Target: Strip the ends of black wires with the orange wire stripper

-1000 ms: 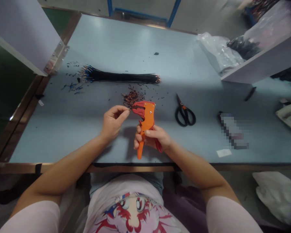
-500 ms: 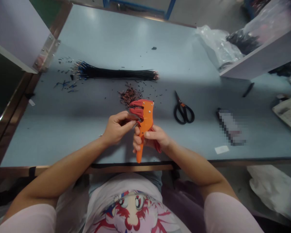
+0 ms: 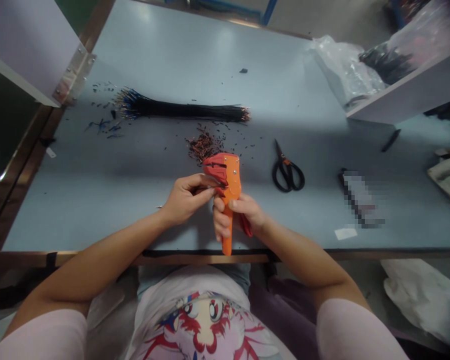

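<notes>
My right hand is wrapped round the handles of an orange and red wire stripper, its jaws pointing left above the bench. My left hand is closed in a pinch just below the red jaws, fingertips against the tool. A thin wire runs through that pinch, mostly hidden; a small pale wire end shows beside the left wrist. Behind the tool's head lies a pile of copper-coloured scraps. Farther back rests a long bundle of black wires, with blue, stripped ends at left and bare copper ends at right.
Black-handled scissors lie right of the stripper. Beyond them are a blurred-out phone-like object, a white paper slip and a black pen-like object. Plastic bags sit at the back right by a shelf panel.
Both hands and the wire stripper have shifted slightly right and the tool stands a little more upright. The red jaws look closer together. The whole view has shifted slightly too.
</notes>
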`<action>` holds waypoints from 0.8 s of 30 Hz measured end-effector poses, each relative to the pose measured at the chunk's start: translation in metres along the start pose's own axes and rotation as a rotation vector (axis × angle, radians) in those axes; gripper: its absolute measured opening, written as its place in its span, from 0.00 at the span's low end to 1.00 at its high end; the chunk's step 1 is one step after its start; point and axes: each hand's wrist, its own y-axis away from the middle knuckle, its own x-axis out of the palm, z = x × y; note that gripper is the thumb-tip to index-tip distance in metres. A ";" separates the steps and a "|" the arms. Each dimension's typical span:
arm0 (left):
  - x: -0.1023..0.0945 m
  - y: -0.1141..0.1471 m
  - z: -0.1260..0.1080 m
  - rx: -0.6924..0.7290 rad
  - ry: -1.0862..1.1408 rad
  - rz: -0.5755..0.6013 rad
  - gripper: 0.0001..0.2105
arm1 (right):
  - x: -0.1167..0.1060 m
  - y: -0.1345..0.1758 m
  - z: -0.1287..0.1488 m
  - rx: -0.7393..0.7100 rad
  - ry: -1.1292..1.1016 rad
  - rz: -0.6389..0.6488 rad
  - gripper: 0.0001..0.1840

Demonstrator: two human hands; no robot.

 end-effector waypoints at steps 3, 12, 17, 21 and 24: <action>-0.001 0.000 0.001 -0.005 -0.012 0.006 0.05 | 0.000 0.000 0.000 0.017 -0.008 -0.010 0.16; 0.000 0.001 0.002 -0.024 -0.039 -0.021 0.05 | 0.003 -0.001 -0.002 0.012 -0.020 -0.039 0.17; 0.000 0.001 0.004 -0.031 -0.046 -0.039 0.05 | 0.003 -0.002 -0.001 0.037 0.009 -0.070 0.20; 0.000 0.000 0.003 -0.037 -0.039 -0.044 0.05 | 0.004 -0.002 -0.001 0.029 0.029 -0.078 0.21; 0.001 -0.001 0.000 -0.047 -0.037 -0.048 0.05 | 0.004 -0.003 -0.002 0.021 0.037 -0.098 0.21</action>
